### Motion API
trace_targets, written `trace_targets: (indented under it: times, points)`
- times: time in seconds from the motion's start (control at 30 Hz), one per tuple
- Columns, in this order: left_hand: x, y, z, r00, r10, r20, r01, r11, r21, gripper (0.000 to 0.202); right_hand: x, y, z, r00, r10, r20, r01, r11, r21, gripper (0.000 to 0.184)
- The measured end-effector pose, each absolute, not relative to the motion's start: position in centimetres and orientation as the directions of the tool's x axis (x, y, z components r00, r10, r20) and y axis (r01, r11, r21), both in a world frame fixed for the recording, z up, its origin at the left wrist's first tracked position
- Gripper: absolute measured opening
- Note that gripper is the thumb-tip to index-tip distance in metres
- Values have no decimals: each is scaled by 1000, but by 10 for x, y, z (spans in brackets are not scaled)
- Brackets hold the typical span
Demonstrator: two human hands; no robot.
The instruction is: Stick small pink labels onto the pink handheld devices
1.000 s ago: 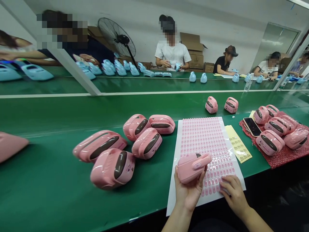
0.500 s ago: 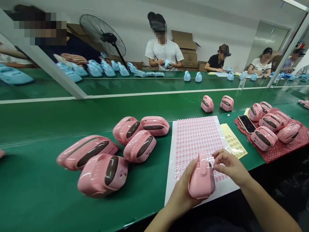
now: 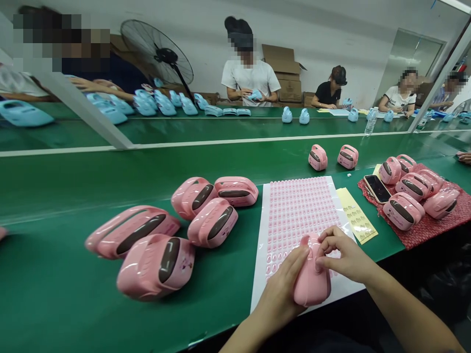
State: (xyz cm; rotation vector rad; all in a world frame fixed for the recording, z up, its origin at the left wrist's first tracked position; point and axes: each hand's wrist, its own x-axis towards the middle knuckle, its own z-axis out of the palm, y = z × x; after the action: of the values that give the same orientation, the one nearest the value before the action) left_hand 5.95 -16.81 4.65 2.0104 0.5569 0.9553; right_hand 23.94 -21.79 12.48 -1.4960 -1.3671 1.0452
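My left hand point(image 3: 281, 287) is wrapped round a pink handheld device point(image 3: 312, 282), held over the near edge of a white sheet of small pink stickers point(image 3: 298, 208). My right hand point(image 3: 344, 257) has its fingers curled and its fingertips pressed on the top of that device. What lies under the fingertips is hidden. Several more pink devices point(image 3: 211, 223) lie in a loose cluster on the green belt point(image 3: 73, 274) to the left of the sheet.
A yellow backing strip point(image 3: 355, 215) lies right of the sheet. A phone point(image 3: 375, 189) and several pink devices point(image 3: 403, 211) rest on a red cloth point(image 3: 430, 230). Two pink devices point(image 3: 333, 158) stand farther back. Other people handle blue devices point(image 3: 294, 116) across the far belt, beside a fan point(image 3: 156, 51).
My right hand left the sticker sheet and came up onto the top of the device. My left hand turned the device and lowered it slightly.
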Motion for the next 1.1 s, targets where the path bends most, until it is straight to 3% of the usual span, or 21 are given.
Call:
trace_targets:
  times: [0.17,0.53,0.67,0.83,0.97,1.0,1.1]
  points:
    - [61,-169,54,570,770,287,-30,-329,944,76,237,-220,119,128,991,23,298,-17,-954,8]
    - [64,-171,57,575,716,397,-23,-471,882,87,229,-222,105,203,972,117,230,69,-971,8]
    - [65,-171,61,571,742,350,-47,-396,917,82,228,-221,104,220,964,147,219,98,-971,9]
    - [65,-171,60,551,785,283,-61,-300,952,80,228,-221,103,189,964,185,290,125,-949,9]
    - [64,-173,58,527,813,248,-87,-239,967,79,225,-226,97,202,916,346,451,226,-863,6]
    - [63,-172,56,529,810,255,-88,-247,965,79,223,-227,95,211,896,392,495,248,-833,8]
    - [60,-169,48,542,782,309,-84,-316,945,79,223,-227,91,217,881,420,529,255,-810,40]
